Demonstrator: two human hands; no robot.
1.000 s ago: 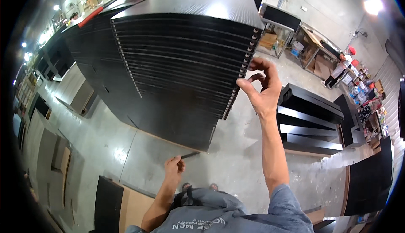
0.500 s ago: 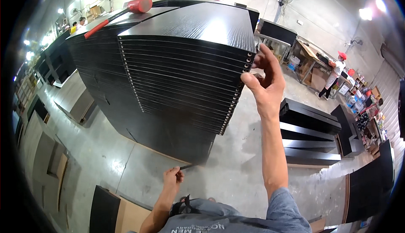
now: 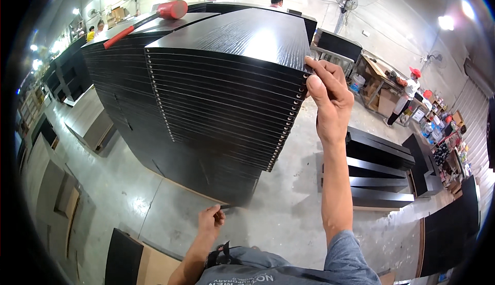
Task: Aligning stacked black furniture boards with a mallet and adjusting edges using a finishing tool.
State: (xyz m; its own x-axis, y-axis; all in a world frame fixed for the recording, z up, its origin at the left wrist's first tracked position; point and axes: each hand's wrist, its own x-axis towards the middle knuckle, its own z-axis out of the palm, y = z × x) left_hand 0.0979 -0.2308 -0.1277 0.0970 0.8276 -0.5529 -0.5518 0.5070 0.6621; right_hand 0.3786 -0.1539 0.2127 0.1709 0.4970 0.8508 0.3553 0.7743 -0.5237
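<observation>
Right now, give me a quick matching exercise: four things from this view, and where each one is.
Things:
1. right hand
2. left hand
3. red mallet
4. stack of black panels

Places:
A. lying on top of the far stack
B. low, near the stack's base
C. at the top panel's near right corner
D. standing on the concrete floor

Pairs: 1-C, 2-B, 3-A, 4-D

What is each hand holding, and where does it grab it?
Right hand pinches the top black panel at its near corner. Left hand pinches something thin and dark; unclear what.
</observation>
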